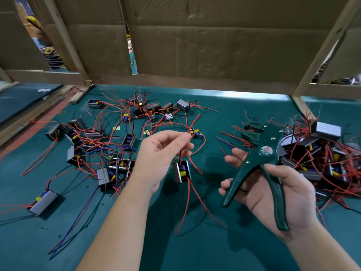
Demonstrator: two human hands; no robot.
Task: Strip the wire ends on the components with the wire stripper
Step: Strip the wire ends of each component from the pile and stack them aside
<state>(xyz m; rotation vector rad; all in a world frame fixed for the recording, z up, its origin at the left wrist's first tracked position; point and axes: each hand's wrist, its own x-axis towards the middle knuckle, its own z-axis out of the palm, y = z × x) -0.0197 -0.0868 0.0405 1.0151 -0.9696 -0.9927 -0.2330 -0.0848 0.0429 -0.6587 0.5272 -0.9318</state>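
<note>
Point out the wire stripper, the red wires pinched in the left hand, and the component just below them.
wire stripper (270, 142): head view, on its green body by the rivets.
red wires (189, 133): head view, right where the left hand (160, 153) pinches them.
component (182, 172): head view, on its yellow part.

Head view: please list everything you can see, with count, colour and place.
wire stripper: one, dark green, right of centre, held off the table
held component: one, black and silver with a yellow part, just below the left hand
red wires: a few, red, centre
loose components: many, black and silver, red-wired, left and far centre
component pile: one heap, right edge
table mat: one, green
cardboard panels: brown, behind the table
wooden frame: pale, across the back
left hand: pinches the red wires
right hand: grips the wire stripper
</note>
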